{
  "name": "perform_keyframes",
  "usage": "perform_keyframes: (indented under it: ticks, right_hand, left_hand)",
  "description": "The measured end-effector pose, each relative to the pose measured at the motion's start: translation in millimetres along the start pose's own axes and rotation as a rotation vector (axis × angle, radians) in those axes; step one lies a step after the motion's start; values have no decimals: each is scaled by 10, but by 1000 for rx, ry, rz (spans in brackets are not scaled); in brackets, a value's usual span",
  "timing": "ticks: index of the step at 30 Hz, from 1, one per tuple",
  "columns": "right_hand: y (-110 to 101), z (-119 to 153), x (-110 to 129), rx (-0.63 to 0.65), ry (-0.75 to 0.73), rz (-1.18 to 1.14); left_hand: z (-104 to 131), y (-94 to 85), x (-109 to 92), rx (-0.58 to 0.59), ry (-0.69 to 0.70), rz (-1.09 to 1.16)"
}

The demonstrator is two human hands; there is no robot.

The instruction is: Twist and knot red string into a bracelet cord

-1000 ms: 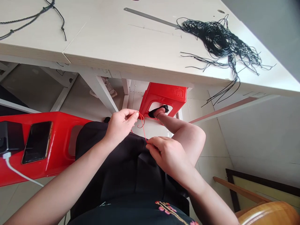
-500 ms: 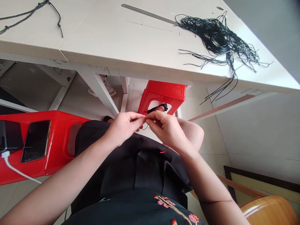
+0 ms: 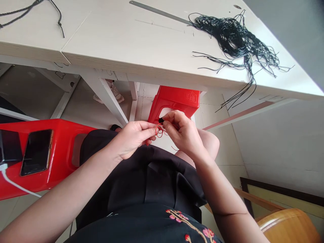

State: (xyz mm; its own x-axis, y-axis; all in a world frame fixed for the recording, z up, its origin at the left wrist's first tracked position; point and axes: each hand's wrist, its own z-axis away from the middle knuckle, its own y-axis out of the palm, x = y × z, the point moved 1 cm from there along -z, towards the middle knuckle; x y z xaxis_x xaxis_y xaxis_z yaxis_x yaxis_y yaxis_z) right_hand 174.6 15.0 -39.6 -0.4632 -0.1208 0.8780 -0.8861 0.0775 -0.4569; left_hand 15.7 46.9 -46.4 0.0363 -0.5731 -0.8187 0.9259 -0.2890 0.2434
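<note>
Above my lap, a thin red cord (image 3: 159, 134) runs between my two hands, with small loops showing in the gap. My left hand (image 3: 135, 136) pinches it between thumb and forefinger, and a bit of red shows below those fingers. My right hand (image 3: 182, 130) is closed on the same cord a little to the right, its thumb and forefinger together. A loose red end hangs beneath the right hand. The exact way the cord is looped is partly hidden by the fingers.
A bundle of black cords (image 3: 235, 40) lies on the white table (image 3: 106, 37), some ends over its edge, beside a metal strip (image 3: 159, 12). Left of me, a red stool (image 3: 63, 141) bears a phone (image 3: 36, 152) and a charger. Another red stool (image 3: 177, 98) stands under the table.
My right hand has moved slightly up and away from my left, opening a gap where red cord loops now show. My left hand has stayed nearly in place.
</note>
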Motion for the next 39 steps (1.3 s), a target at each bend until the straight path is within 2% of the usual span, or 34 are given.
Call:
perform_keyframes:
  ticks: [4, 10, 16, 25, 30, 33, 36, 37, 39]
  right_hand:
    - [-52, 13, 1, 42, -70, -23]
    - [-74, 17, -24, 128, 56, -205]
    - [-33, -2, -46, 115, 64, -267]
    - [-9, 21, 17, 69, 65, -217]
    - [13, 37, 50, 30, 50, -199]
    - [25, 23, 44, 62, 48, -213]
    - [12, -19, 31, 119, 26, -212]
    - [-2, -33, 29, 113, -7, -195]
    - [-42, -39, 25, 3, -90, -123]
  left_hand:
    - [14, -5, -3, -13, -17, 13]
    - [46, -8, -26, 41, -7, 16]
    - [65, -4, -27, 56, -3, -8]
    - [120, -26, -44, 170, 2, 2]
    - [133, -1, -47, 122, 79, -65]
    - [130, 32, -26, 80, 147, -169]
    - [133, 59, 1, 92, 161, -249]
    - [136, 64, 5, 95, 156, -249]
    - [143, 63, 3, 73, 139, -211]
